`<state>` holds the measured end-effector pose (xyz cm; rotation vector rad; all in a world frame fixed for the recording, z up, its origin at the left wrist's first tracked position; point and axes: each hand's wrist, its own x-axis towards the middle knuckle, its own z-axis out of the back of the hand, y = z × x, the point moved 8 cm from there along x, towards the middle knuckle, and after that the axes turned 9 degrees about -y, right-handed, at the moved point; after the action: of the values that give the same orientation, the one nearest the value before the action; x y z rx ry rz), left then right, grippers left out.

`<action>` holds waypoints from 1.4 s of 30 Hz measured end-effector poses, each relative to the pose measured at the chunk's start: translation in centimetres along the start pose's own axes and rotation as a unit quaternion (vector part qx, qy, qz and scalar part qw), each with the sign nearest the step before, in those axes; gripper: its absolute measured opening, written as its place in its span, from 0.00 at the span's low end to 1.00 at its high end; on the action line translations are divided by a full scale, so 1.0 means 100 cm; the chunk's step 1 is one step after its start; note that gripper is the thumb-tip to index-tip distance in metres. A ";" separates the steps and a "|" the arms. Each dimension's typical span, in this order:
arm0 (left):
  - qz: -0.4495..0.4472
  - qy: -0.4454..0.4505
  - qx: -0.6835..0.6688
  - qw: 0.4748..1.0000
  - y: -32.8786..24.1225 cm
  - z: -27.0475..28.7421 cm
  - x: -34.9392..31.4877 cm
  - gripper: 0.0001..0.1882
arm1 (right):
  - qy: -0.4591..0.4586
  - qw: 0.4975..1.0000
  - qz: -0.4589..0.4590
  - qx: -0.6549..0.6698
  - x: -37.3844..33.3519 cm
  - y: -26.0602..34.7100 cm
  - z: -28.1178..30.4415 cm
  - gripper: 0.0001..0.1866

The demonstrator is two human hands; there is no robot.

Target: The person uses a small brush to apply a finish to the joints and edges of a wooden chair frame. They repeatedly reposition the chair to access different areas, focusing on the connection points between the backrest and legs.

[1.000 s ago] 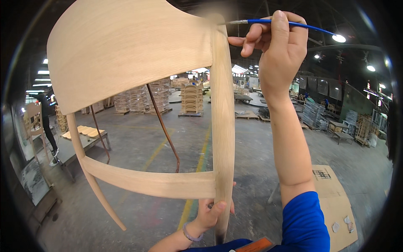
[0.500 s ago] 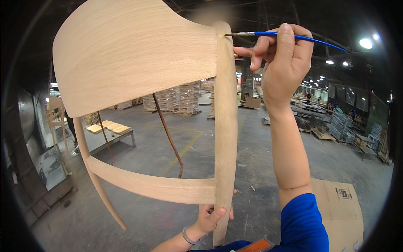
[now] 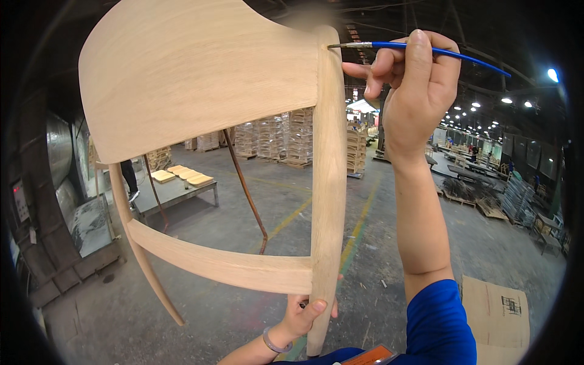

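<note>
Raw-looking wooden chair frame stood left-to-centre, backrest and lower rail already joined in | left hand: fingers wrapped right post low down | paintbrush: tip met post's top; brushwork done or left couldn't be told | right hand: fingers pinched paintbrush, one extended

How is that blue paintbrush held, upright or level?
Nearly level: the paintbrush runs sideways through the right hand, its handle end slightly lower than its bristles.
</note>
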<state>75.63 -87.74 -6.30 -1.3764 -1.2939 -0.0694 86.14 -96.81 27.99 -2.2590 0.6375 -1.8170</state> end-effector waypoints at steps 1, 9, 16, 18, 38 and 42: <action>-0.001 -0.007 0.002 1.000 -0.002 -0.001 0.001 0.39 | 0.006 1.000 -0.002 -0.002 -0.001 -0.001 -0.001 0.10; -0.003 -0.064 0.068 0.996 -0.014 -0.012 0.009 0.50 | 0.016 0.999 0.002 -0.028 0.007 -0.002 -0.003 0.10; -0.021 -0.089 0.075 0.993 -0.015 -0.019 0.010 0.48 | 0.025 1.000 0.002 0.001 0.011 -0.005 -0.003 0.11; -0.025 -0.093 0.078 0.992 -0.016 -0.019 0.010 0.48 | -0.024 0.997 -0.054 0.043 0.012 -0.015 0.000 0.09; -0.039 -0.122 0.119 0.985 -0.018 -0.011 0.014 0.48 | -0.057 0.987 -0.114 0.100 -0.004 -0.035 -0.005 0.08; -0.038 -0.126 0.113 0.985 -0.018 -0.011 0.014 0.47 | -0.065 0.989 -0.083 0.107 -0.003 -0.034 -0.004 0.08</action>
<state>75.59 -88.23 -3.82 -1.1676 -1.5154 0.2001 86.43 -93.57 29.21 -2.3182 0.2275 -1.6953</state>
